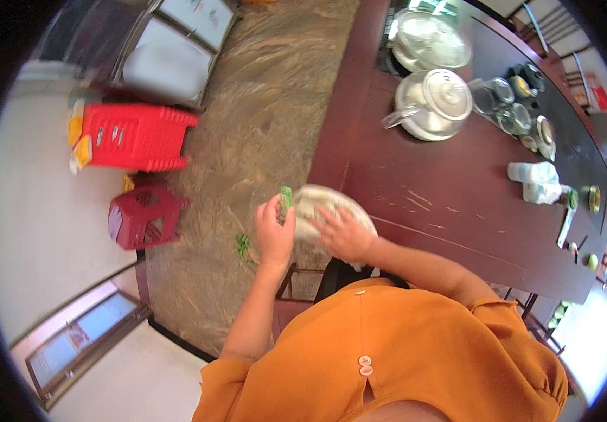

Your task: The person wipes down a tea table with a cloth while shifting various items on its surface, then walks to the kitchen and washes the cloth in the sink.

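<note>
My left hand [275, 227] grips a small green object [285, 204], perhaps a packet or a bundle of greens; motion blur hides which. To its right is a round, pale tray or shallow basket [355, 210], blurred, at the edge of the dark red table [414, 179]. My right hand [343, 232] lies over this tray with its fingers spread. Whether the fingers touch it or anything small in it, I cannot tell. A little heap of green leaves [242, 247] lies on the floor, left of my left hand.
Pots with lids [435, 103] stand on the table's far part. Glass jars [513, 118], white rolls or packs [538, 182] and a knife [565, 228] are farther right. Red plastic stools [134, 137] and a dark red stool [148, 219] stand by the left wall.
</note>
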A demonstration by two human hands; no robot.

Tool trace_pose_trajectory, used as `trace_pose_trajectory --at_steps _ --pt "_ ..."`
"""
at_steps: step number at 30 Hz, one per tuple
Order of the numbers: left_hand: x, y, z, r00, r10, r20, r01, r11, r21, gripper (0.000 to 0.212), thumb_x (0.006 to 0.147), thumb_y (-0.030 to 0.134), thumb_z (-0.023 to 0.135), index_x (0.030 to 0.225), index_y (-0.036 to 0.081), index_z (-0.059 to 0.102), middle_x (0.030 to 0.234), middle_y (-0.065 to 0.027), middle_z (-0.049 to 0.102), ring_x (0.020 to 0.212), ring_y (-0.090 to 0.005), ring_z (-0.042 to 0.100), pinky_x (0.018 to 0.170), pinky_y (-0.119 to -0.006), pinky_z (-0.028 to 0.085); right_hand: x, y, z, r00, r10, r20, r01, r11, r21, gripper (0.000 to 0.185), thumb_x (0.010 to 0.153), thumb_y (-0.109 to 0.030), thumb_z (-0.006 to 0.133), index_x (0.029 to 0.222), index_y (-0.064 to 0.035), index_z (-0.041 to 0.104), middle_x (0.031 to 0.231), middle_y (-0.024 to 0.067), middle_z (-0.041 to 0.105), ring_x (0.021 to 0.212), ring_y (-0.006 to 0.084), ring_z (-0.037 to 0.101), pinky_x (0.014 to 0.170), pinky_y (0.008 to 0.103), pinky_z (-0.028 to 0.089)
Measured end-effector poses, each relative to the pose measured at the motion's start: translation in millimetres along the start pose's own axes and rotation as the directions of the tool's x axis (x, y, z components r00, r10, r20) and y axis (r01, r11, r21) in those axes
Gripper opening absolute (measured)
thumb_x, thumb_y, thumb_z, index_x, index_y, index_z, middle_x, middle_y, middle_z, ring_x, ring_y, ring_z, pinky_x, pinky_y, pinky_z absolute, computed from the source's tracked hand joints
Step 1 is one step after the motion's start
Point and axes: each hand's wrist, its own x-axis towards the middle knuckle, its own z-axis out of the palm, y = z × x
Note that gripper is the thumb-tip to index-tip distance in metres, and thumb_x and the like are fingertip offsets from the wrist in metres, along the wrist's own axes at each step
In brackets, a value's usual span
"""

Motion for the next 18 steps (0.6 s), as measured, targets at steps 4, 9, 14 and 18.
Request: trace_pose_trajectory --at_steps 4,9,14,18 --pt "-7.4 19.7 42.5 0.939 0.296 0.173 -0.311 0.948 0.065 0.036 0.077 0.014 0.062 0.110 0.002 0.053 0.097 -0.0123 0.051 0.086 -0.0254 0.050 0.077 -0.035 0.043 -85.2 13.7 37.9 0.970 0.117 -0.215 -0.112 0.993 0.033 0.034 0.083 -0.031 0.050 0.113 -0.0193 0.059 0.143 0.0087 0.030 0.133 0.0330 0.022 0.102 0.0553 0.022" --pt "-30.3 63.2 104.0 0.715 0.598 0.362 -0.649 0.760 0.029 0.036 0.072 0.011 0.063 0.106 0.005 0.052 0.093 -0.0131 0.051 0.086 -0.0319 0.050 0.077 -0.042 0.042 -193.1 94.4 28.0 0.664 0.647 -0.375 -0.716 0.695 -0.068 0.048 0.075 -0.025 0.059 0.121 -0.0142 0.051 0.137 0.0118 0.035 0.128 0.0360 0.028 0.096 0.0528 0.030" --pt "-41.9 101.6 148.9 0.590 0.647 0.484 -0.749 0.662 0.028 0.037 0.072 0.010 0.064 0.107 0.005 0.052 0.092 -0.0120 0.050 0.084 -0.0307 0.050 0.074 -0.040 0.043 -218.4 151.7 11.9 0.451 0.826 -0.339 -0.868 0.494 0.046 0.051 0.085 -0.031 0.049 0.133 -0.0200 0.039 0.138 0.0122 0.033 0.131 0.0342 0.023 0.100 0.0519 0.026" --pt "-42.6 118.1 151.4 0.621 0.528 0.580 -0.691 0.718 0.086 0.042 0.071 0.016 0.067 0.109 0.005 0.052 0.099 -0.0134 0.049 0.090 -0.0313 0.049 0.078 -0.042 0.042 -206.9 170.7 -0.6 0.342 0.879 -0.333 -0.910 0.398 0.114 0.051 0.084 -0.031 0.049 0.133 -0.0196 0.039 0.140 0.0098 0.031 0.131 0.0323 0.023 0.100 0.0539 0.026"
